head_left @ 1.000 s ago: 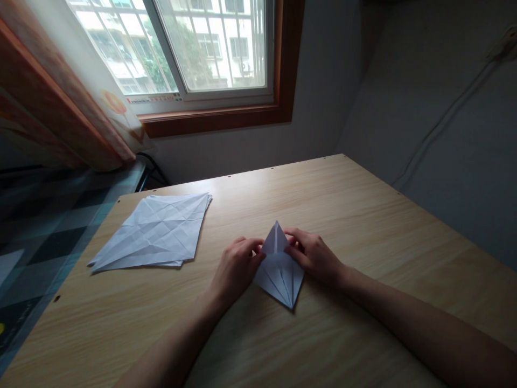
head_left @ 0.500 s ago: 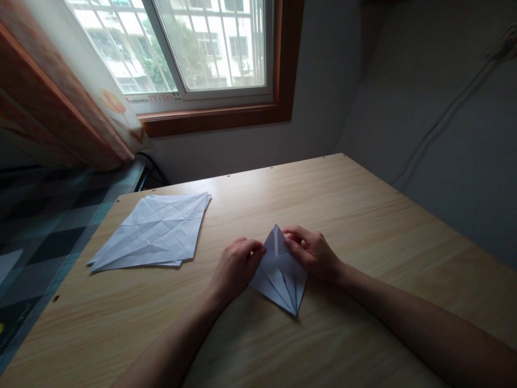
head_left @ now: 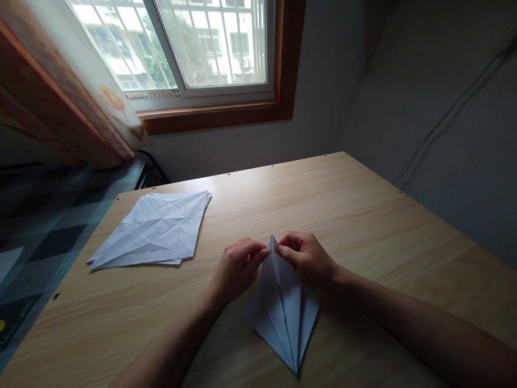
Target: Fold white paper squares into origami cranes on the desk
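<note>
Between my hands is a folded sheet of white paper (head_left: 278,312), kite-shaped, with creases running down to a sharp point toward me. My left hand (head_left: 242,264) pinches its upper left edge between thumb and fingers, close to the narrow far tip. On the other side, my right hand (head_left: 302,253) grips the upper right edge, thumb on top and fingers curled. Parts of the paper's side edges are hidden behind my fingers.
A small stack of creased white paper sheets (head_left: 161,229) lies on the left of the wooden table (head_left: 383,258). Beyond the table's left edge is a checkered cloth (head_left: 52,210). A window (head_left: 218,48) and curtain (head_left: 60,81) are behind.
The folded paper's lower point has come nearer to me and more of its length shows. Its far tip has lowered and narrowed, with my fingers closer together there.
</note>
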A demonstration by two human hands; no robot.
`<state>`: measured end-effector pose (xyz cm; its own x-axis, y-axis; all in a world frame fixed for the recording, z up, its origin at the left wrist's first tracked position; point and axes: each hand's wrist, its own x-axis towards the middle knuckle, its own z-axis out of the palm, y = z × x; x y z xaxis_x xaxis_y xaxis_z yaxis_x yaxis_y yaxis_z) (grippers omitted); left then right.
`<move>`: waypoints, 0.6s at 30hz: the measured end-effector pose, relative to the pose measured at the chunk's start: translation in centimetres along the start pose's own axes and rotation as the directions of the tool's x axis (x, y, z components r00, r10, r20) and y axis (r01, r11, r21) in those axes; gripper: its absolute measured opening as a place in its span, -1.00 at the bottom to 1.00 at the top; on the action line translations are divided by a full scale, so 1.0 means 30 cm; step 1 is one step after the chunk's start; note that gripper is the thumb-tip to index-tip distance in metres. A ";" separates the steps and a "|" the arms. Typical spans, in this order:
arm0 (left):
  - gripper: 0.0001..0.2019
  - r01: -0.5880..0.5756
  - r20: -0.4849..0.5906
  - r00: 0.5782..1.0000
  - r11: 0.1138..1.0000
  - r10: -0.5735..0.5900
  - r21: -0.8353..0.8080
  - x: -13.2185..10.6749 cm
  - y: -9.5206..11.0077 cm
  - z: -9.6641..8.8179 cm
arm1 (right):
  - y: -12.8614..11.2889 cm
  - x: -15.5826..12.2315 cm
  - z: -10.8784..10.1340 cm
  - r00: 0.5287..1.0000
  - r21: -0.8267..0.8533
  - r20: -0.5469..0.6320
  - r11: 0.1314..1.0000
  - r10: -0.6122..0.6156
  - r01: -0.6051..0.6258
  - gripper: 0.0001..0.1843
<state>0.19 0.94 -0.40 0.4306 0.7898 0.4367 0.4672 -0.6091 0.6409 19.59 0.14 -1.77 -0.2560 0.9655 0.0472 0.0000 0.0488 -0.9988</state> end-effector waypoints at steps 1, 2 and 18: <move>-0.72 0.000 -0.009 1.000 1.000 0.000 0.007 -0.001 -0.002 0.002 | -0.001 -0.001 0.005 1.000 0.010 0.003 1.000 -0.003 0.003 -0.78; -0.71 0.002 -0.015 1.000 1.000 -0.002 0.017 -0.003 -0.003 0.003 | -0.001 -0.002 0.010 1.000 0.029 0.003 1.000 -0.009 0.009 -0.77; -0.74 0.055 0.062 0.997 0.995 -0.050 -0.084 -0.007 0.026 0.016 | -0.024 -0.019 0.017 0.993 -0.166 0.015 0.979 -0.121 0.122 -0.84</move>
<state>0.82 0.27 -0.31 0.4539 0.8135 0.3637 0.4242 -0.5562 0.7146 19.26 -0.57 -1.07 -0.2689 0.9484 0.1677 0.1289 0.2080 -0.9696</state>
